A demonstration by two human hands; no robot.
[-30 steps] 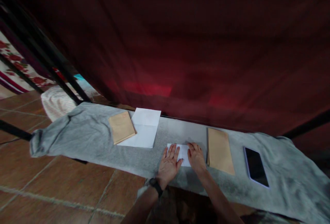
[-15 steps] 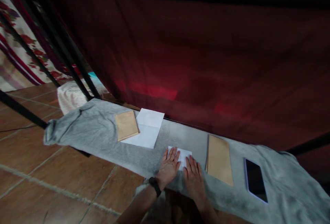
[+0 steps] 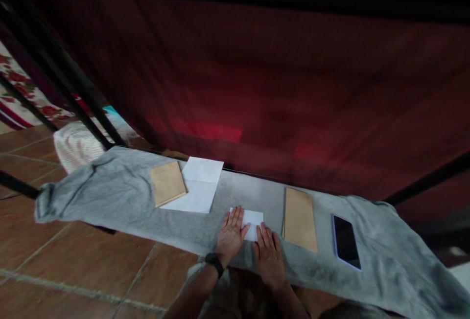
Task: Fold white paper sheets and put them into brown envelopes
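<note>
A small folded white paper (image 3: 253, 221) lies on a grey cloth (image 3: 121, 196) spread over a low bench. My left hand (image 3: 230, 234), with a dark watch at its wrist, lies flat on the paper's left part, fingers stretched out. My right hand (image 3: 269, 255) lies flat at the paper's near right edge, fingers together and extended. Neither hand holds anything.
A brown envelope (image 3: 167, 182) overlaps a larger white sheet (image 3: 198, 187) to the left. A second, long brown envelope (image 3: 300, 218) and a dark phone (image 3: 345, 241) lie to the right. A dark red curtain (image 3: 257, 89) hangs behind; brown tiled floor (image 3: 73, 270) lies in front.
My right hand slid from the paper's far right corner back toward me to its near edge. My left hand stayed pressed on the paper. The head camera shifted.
</note>
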